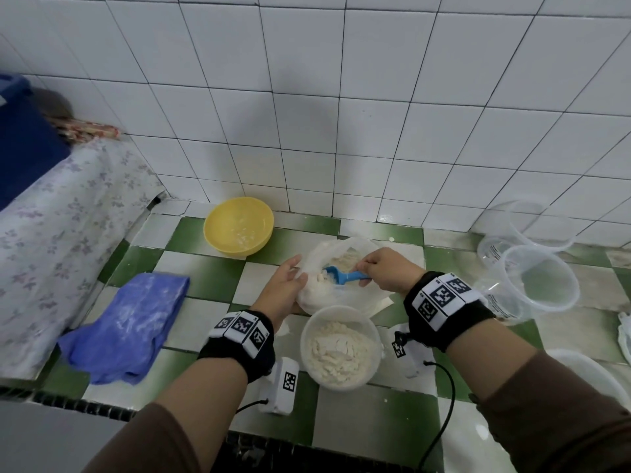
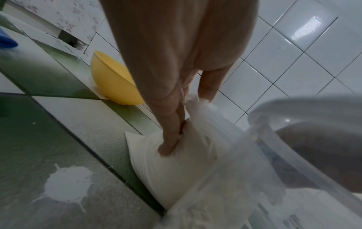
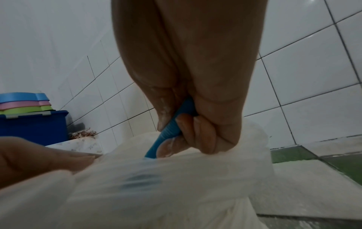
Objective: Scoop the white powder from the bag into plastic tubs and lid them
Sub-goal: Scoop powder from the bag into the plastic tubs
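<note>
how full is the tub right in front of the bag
Mostly full, no lid on. In the head view the tub holds heaped white powder close to its rim, just below the bag.

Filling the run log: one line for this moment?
right hand grips blue scoop in bag | left hand steadies bag | tub part-filled, unlidded
</note>
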